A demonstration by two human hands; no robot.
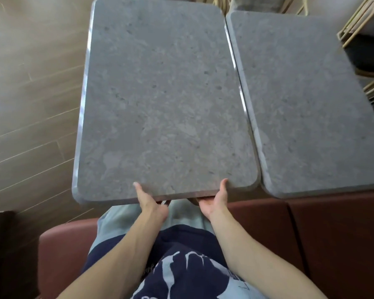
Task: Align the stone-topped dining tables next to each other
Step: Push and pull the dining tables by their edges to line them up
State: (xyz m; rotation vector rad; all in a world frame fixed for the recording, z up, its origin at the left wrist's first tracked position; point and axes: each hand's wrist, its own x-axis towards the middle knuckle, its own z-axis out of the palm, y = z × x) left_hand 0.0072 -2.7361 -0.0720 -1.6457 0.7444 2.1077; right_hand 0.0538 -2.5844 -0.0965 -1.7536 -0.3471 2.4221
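**Stone tops nearly flush, near ends still out of line**

Navy cloth with pale print sits closest to me; the shirt (181,266) carries lettering, but I cannot read it. Beyond it, I see the left hand (148,201) and the right hand (216,201) each grasping the near edge of the left desk (160,93), thumbs on top, fingers hidden beneath. The red bench (311,234) runs below. The right desk (307,104) stands just beside it, long edges almost touching along a thin seam. I judge the task mostly done: the near ends are not level, so a small push remains. No brand shows on either top.
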